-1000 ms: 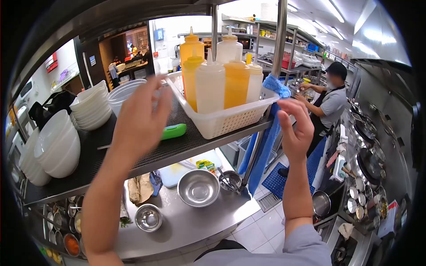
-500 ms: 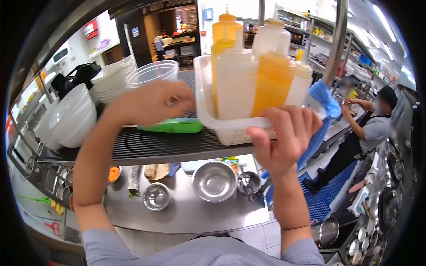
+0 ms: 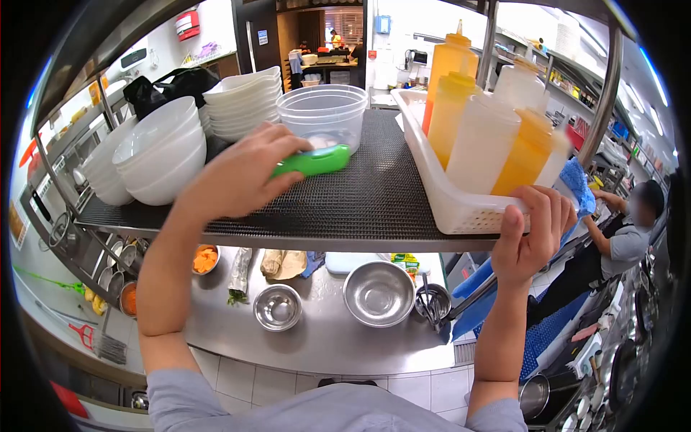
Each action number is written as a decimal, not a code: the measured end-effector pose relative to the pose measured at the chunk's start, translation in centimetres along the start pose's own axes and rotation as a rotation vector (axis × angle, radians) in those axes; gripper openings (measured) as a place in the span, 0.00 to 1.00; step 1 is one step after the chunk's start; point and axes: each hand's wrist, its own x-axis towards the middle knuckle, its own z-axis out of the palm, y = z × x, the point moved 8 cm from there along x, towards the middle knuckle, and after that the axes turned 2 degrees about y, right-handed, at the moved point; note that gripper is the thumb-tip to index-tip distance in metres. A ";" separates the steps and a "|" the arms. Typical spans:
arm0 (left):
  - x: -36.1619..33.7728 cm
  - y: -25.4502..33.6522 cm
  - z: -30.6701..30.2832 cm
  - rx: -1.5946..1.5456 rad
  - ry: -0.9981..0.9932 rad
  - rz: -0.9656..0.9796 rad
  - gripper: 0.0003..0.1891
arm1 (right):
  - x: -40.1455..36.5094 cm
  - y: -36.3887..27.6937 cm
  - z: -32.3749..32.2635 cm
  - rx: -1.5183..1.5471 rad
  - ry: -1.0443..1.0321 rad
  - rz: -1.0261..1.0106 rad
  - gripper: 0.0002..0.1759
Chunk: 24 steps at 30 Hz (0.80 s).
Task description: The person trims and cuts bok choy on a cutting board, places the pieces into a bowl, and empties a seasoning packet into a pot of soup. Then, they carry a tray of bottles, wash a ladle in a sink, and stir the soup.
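Observation:
My left hand (image 3: 241,173) is closed around a smooth, bright green, handle-shaped object (image 3: 320,160), raised just above the black ribbed mat of the shelf (image 3: 338,205). Its exact kind is not visible, as my fingers cover one end. Right behind it stands a clear round plastic tub (image 3: 324,111). My right hand (image 3: 531,234) grips the front right corner of a white plastic basket (image 3: 471,209), fingers over the rim and thumb outside. Squeeze bottles stand in the basket, some with a yellow-orange filling (image 3: 524,155), others whitish (image 3: 482,137).
Stacked white bowls (image 3: 162,155) and white dishes (image 3: 245,104) occupy the shelf's left side. On the steel counter (image 3: 324,345) below are a large steel bowl (image 3: 379,294), a smaller one (image 3: 278,307) and wrapped food. A blue cloth (image 3: 578,187) hangs at right; a co-worker (image 3: 626,230) stands beyond.
My left hand has picked up the green object from the mat. The basket has shifted right along the shelf with my right hand on it, away from the tub.

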 end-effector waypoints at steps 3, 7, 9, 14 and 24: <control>-2.1 -3.7 -0.1 -0.042 -0.182 -0.135 0.19 | -0.1 -0.1 0.0 0.000 -0.007 -0.006 0.19; -2.6 -4.8 -0.6 -0.073 -0.287 -0.204 0.27 | 0.2 -0.3 0.1 0.012 -0.008 0.010 0.17; -0.5 -4.4 -0.4 -0.094 -0.234 -0.342 0.30 | 0.4 -0.5 0.0 0.007 0.000 0.018 0.17; 4.5 -5.6 0.7 0.209 -0.065 -0.463 0.30 | 0.8 -0.7 0.1 -0.026 -0.036 0.084 0.14; 6.5 -4.4 -1.1 0.337 -0.039 -0.543 0.28 | -0.1 -1.6 -5.8 -0.097 0.243 0.199 0.10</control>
